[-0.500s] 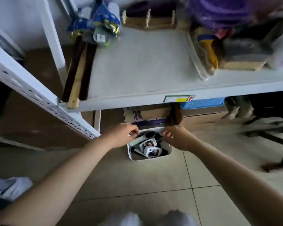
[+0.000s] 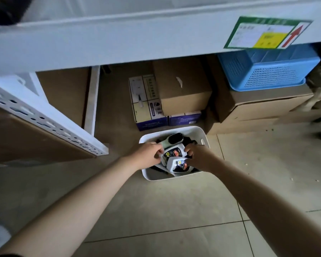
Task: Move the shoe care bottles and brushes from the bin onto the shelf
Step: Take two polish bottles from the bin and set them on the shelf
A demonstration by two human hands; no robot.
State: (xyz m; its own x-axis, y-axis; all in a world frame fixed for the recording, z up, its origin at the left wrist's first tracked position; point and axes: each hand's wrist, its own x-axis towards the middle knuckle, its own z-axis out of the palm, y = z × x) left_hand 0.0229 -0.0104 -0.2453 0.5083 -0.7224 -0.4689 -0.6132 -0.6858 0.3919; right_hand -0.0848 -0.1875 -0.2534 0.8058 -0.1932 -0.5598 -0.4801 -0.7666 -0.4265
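Note:
On the tiled floor under the shelf stands a white bin (image 2: 202,132). Inside it lie two white bottles with black labels, an upper one (image 2: 173,152) and a lower one (image 2: 178,165), and a brush with black bristles (image 2: 175,138) at the far end. My left hand (image 2: 148,154) reaches in from the left, its fingertips pinching the upper bottle's left edge. From the right, my right hand (image 2: 199,158) has its thumb at that bottle's right edge and its fingers curled down out of sight. The white shelf (image 2: 119,39) runs overhead.
A perforated white upright (image 2: 44,117) slants down at the left. Behind the bin are cardboard boxes (image 2: 183,89), small printed boxes (image 2: 146,108) and a blue perforated basket (image 2: 267,71) on stacked cartons. A green and yellow label (image 2: 267,34) is stuck on the shelf edge.
My view has dropped lower and closer to the bin. Both hands have gone from the bin's rim down onto the items inside.

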